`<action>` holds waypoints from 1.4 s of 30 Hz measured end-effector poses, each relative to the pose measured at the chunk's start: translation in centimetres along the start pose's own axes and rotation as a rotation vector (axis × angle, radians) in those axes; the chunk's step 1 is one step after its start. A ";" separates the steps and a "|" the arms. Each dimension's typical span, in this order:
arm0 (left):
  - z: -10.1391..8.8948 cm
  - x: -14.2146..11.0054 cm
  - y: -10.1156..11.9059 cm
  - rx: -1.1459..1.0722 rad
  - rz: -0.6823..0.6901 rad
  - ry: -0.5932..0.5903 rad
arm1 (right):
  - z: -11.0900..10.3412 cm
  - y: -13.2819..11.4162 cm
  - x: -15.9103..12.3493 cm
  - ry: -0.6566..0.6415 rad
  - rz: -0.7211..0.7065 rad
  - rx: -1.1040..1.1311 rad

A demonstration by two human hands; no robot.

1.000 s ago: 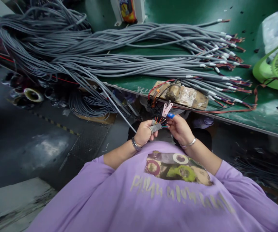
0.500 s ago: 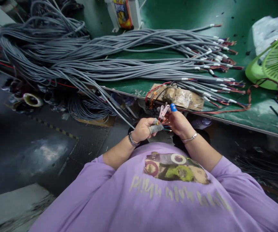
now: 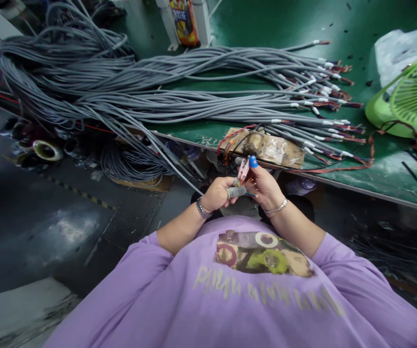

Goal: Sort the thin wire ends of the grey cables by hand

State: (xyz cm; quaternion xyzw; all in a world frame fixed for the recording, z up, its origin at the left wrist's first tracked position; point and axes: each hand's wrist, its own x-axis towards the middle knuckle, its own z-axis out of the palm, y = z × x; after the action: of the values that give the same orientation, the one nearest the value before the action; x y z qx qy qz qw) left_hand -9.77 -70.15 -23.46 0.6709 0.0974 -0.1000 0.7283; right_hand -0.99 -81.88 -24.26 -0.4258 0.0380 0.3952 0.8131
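My left hand (image 3: pixel 218 193) is closed around the end of a grey cable (image 3: pixel 190 185), with grey coverings on its thumb and a finger. Thin coloured wires (image 3: pixel 249 183), orange, red and blue-green, fan out from that grip towards the other hand. My right hand (image 3: pixel 267 187) has a blue cover (image 3: pixel 253 162) on its thumb. Its fingers are bent against the wire ends, and what they pinch is hidden. A pale pink clip (image 3: pixel 243 169) sits right beside the blue thumb, at the bench edge; I cannot tell whether the hand touches it.
Many grey cables (image 3: pixel 194 104) with stripped, white-banded ends lie across the green bench (image 3: pixel 339 179). A taped cardboard block (image 3: pixel 266 147) is at the front edge. A green fan (image 3: pixel 408 99) and clear plastic bag (image 3: pixel 393 53) stand right. Coiled cable (image 3: pixel 132 164) lies below.
My right hand has shifted slightly left, bringing the blue-covered thumb up against the pink clip. The left hand has moved a little to the right, still holding the cable.
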 end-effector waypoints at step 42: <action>1.5 -2.0 1.3 -0.317 -0.095 0.106 | 0.2 0.1 -0.5 0.091 -0.191 -0.144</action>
State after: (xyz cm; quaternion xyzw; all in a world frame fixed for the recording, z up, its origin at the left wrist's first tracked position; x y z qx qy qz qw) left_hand -11.34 -71.49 -21.59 0.5467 0.1819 -0.0822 0.8132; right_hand -1.41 -82.00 -23.99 -0.5023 0.0056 0.2977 0.8118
